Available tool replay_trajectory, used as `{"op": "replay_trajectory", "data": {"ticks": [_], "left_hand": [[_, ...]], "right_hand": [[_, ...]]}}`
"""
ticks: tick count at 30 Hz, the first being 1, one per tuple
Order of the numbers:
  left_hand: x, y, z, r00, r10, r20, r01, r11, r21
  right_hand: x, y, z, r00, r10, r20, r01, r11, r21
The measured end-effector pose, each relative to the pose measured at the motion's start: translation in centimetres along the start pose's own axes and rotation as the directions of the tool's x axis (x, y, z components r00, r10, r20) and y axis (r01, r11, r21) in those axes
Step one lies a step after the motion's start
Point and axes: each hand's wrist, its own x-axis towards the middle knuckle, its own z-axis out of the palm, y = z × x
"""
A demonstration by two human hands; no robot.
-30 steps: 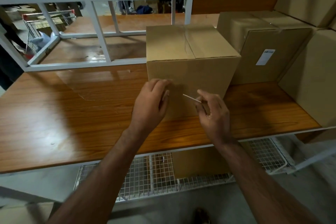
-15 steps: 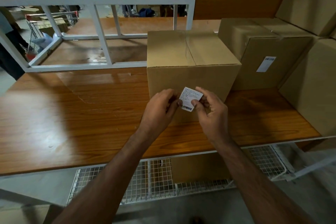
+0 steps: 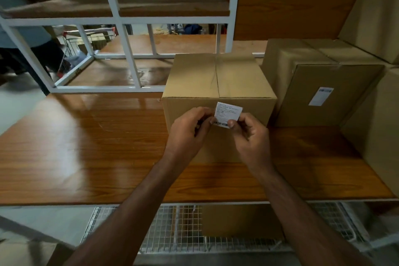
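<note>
A small white label (image 3: 228,113) with printed text and a barcode is held upright in front of a taped brown cardboard box (image 3: 213,81) on the wooden shelf (image 3: 90,147). My left hand (image 3: 190,134) pinches the label's lower left corner. My right hand (image 3: 250,136) pinches its lower right edge by the barcode. Both hands hover just before the box's front face, whose lower part they hide.
A second box (image 3: 319,84) bearing a white label (image 3: 321,96) stands to the right, with larger boxes (image 3: 380,119) beyond it. White metal racking (image 3: 129,60) rises behind. A wire mesh shelf (image 3: 177,229) holding a box lies below. A person (image 3: 26,39) stands at far left.
The label, edge-on a second ago, has turned its printed face toward me and risen slightly. Both hands have closed in on its lower corners.
</note>
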Motion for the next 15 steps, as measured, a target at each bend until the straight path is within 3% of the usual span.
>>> {"op": "replay_trajectory", "data": {"ticks": [2, 6, 15], "left_hand": [[0.2, 0.4, 0.2, 0.994, 0.06, -0.093, -0.051, 0.994, 0.097], [1.0, 0.3, -0.3, 0.953, 0.022, -0.302, 0.054, 0.969, 0.241], [4.2, 2.5, -0.3, 0.979, 0.13, -0.155, -0.065, 0.928, 0.367]], "right_hand": [[0.7, 0.0, -0.7, 0.999, -0.003, -0.034, 0.003, 1.0, 0.015], [1.9, 0.6, -1.5, 0.996, 0.037, -0.078, -0.033, 0.998, 0.056], [2.9, -0.8, -0.8, 0.997, 0.04, -0.07, -0.033, 0.994, 0.105]]}}
